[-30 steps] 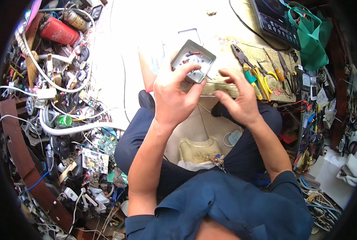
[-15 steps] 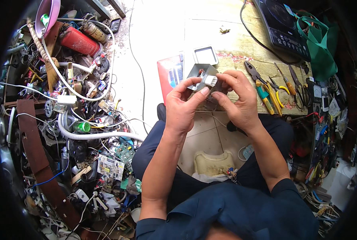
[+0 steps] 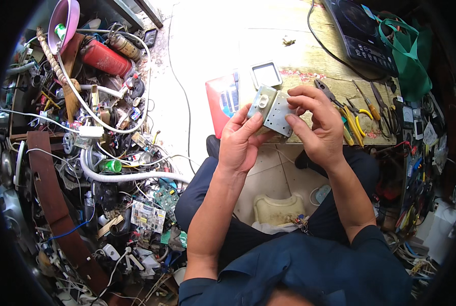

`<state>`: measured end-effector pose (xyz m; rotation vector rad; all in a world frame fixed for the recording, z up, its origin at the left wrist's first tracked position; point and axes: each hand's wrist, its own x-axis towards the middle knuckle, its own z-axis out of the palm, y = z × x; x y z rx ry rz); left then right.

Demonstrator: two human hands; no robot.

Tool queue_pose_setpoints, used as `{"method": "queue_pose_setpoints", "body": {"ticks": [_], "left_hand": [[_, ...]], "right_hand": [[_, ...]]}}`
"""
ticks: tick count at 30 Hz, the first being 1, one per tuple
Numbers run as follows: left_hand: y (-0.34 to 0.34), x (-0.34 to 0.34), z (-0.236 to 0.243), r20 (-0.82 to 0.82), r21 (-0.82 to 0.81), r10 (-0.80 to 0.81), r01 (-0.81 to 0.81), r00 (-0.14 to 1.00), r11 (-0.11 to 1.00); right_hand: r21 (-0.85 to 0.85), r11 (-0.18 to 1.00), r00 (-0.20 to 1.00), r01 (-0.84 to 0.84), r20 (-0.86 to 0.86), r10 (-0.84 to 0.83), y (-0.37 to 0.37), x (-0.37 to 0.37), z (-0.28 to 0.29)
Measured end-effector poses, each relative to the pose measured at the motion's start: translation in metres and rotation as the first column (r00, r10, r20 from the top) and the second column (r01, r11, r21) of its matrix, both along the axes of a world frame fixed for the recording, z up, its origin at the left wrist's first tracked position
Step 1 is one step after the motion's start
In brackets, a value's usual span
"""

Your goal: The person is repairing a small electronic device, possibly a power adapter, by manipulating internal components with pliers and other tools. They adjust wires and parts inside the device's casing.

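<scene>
Above the near edge of the table I hold a small grey metal box (image 3: 278, 115). One of its faces is dotted with small holes, and a white oval plastic fitting (image 3: 263, 101) sits on the face beside it. My left hand (image 3: 240, 140) grips the left side, thumb on the near edge and fingers behind. At the right edge, my right hand (image 3: 317, 125) has its thumb and bent fingertips closed on the box. A pale rectangular frame (image 3: 276, 81) lies just beyond it, and a red flat packet (image 3: 216, 109) lies to its left.
Pliers (image 3: 326, 92), yellow-handled cutters (image 3: 361, 111) and a screwdriver (image 3: 372, 109) lie right on the wooden table (image 3: 309, 56). A black induction cooker (image 3: 363, 35) stands behind them, beside a green bag (image 3: 410, 66). Piled scrap, circuit boards (image 3: 147, 217) and a red extinguisher (image 3: 105, 57) fill the left.
The metal box has been turned in my hands: its open inside faced up before, and its holed face shows now. The whole view has shifted slightly.
</scene>
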<state>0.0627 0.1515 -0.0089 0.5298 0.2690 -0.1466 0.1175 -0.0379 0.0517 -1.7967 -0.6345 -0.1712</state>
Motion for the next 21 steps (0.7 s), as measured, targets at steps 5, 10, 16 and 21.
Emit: {"method": "queue_pose_setpoints", "body": {"ticks": [5,10,16,21], "left_hand": [[-0.001,-0.001,-0.003,0.008,-0.004,0.0,0.0,1.0,1.0],[-0.003,-0.001,0.0,-0.014,-0.008,0.018,-0.018,1.0,1.0],[-0.014,-0.004,-0.002,0.121,0.381,0.078,-0.119,0.99,0.917],[-0.023,-0.003,0.003,0.29,0.759,0.006,-0.234,0.957,0.608]], "right_hand": [[-0.006,1.0,1.0,-0.005,0.03,0.006,-0.001,-0.001,0.0],[-0.1,0.995,0.998,0.002,0.061,0.004,-0.002,-0.001,0.004],[-0.21,0.978,0.998,0.021,0.059,-0.008,-0.005,-0.008,0.008],[-0.289,0.957,0.989,0.0,-0.141,-0.043,-0.015,-0.016,0.013]]}}
